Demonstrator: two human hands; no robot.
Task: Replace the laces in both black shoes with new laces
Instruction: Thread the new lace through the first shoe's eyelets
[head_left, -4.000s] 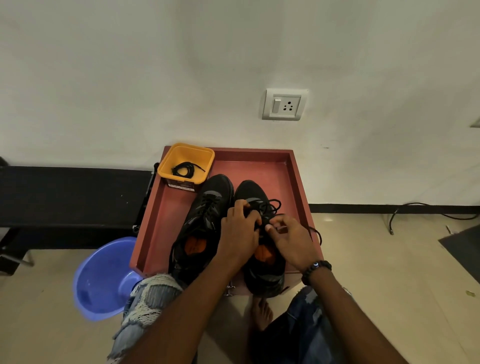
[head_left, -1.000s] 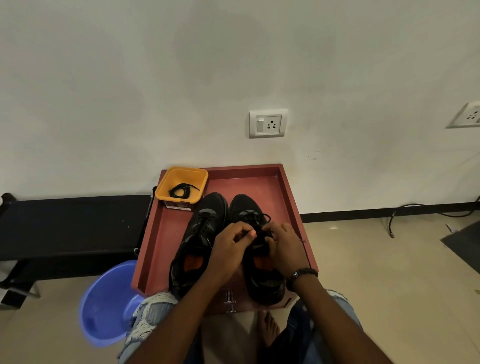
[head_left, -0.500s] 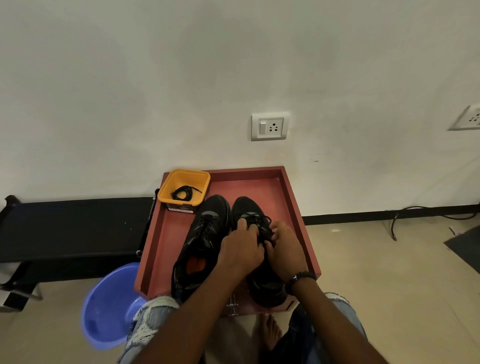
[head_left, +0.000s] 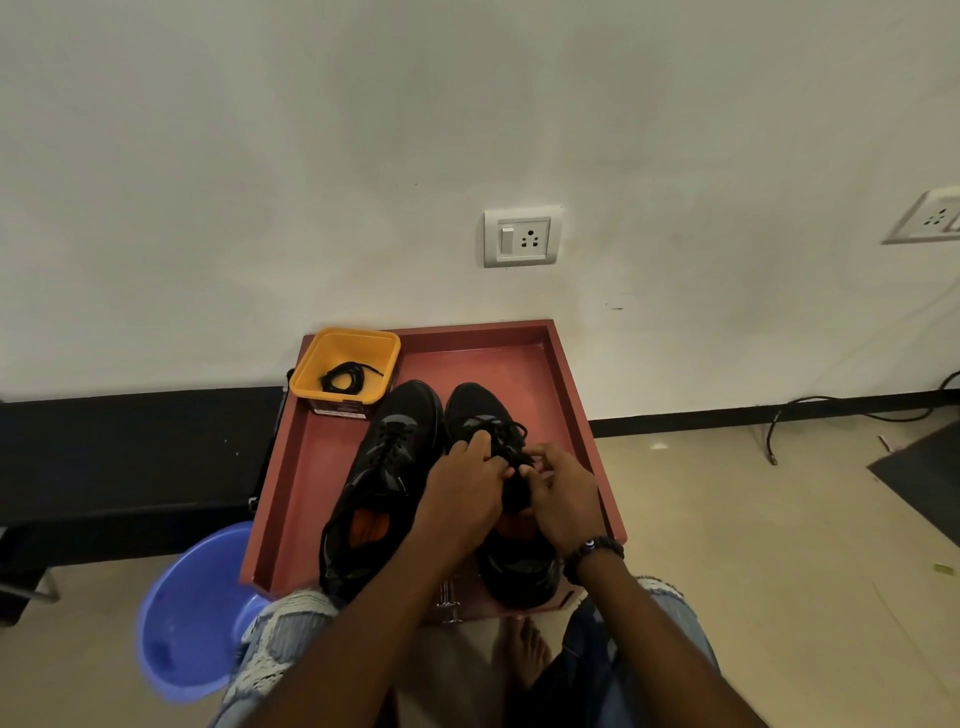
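Your left hand (head_left: 467, 483) and right hand (head_left: 563, 493) both pinch the black lace (head_left: 511, 434) over the tongue of the right-side black mesh shoe (head_left: 519, 571), which stands beside its laced twin (head_left: 384, 467) in the shallow red-brown tray (head_left: 519, 358). Another coiled black lace (head_left: 343, 376) lies in the square yellow plastic tub (head_left: 311, 384).

head-worn view, looking forward and down, close over red tray (head_left: 582, 395)

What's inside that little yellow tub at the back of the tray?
The yellow tub holds one coiled black lace, lying on its floor. Nothing else shows inside, though the near wall hides a strip of the floor.
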